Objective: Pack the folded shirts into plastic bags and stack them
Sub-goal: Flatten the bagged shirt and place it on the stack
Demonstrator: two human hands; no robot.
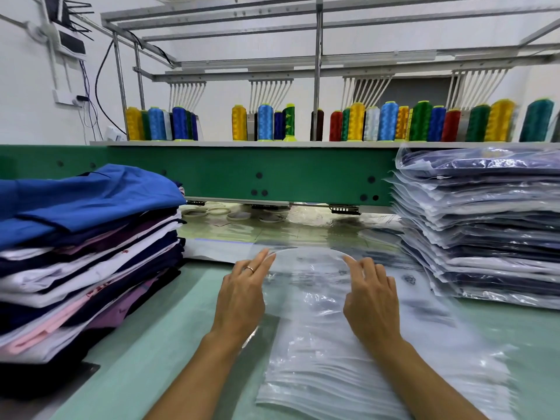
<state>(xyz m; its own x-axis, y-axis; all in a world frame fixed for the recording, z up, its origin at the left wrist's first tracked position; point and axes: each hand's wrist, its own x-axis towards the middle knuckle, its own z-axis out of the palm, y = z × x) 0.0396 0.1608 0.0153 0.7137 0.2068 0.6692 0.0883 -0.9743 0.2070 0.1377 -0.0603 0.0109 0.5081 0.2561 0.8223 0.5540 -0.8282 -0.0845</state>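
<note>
**Both hands at the mouth of an empty bag, between two stacks**

Both hands worked at the far edge of the top plastic bag [309,268], which lay on a pile of empty bags [357,374] on the pale green table [157,344]. The left hand [242,295] pinched the bag's edge between fingertips at the left; a ring showed on one finger. The right hand [369,301] gripped the same edge at the right, fingers curled. Between them the film rose in a shallow arch, the mouth seemingly parted. Nothing was inside that bag.

To the right, a tall stack of packed bags [485,231] stood on the table, each clear bag holding a dark folded garment; the topmost one looked navy. To the left sat the stack of folded shirts [91,253], unbagged: a blue one on top, then layers of navy, white, purple and pink.

Behind the table ran a green machine beam [242,174], and on the shelf above it stood rows of thread cones [357,122] in yellow, blue, green and red.

Much was hard to read. The printing on the bags was blurred. The number of empty bags in the pile could not be counted, as the clear layers merged. Both stacks were cut by the frame edges, and a dark object at the lower left corner was too cropped to name. Small rings under the beam were indistinct.
</note>
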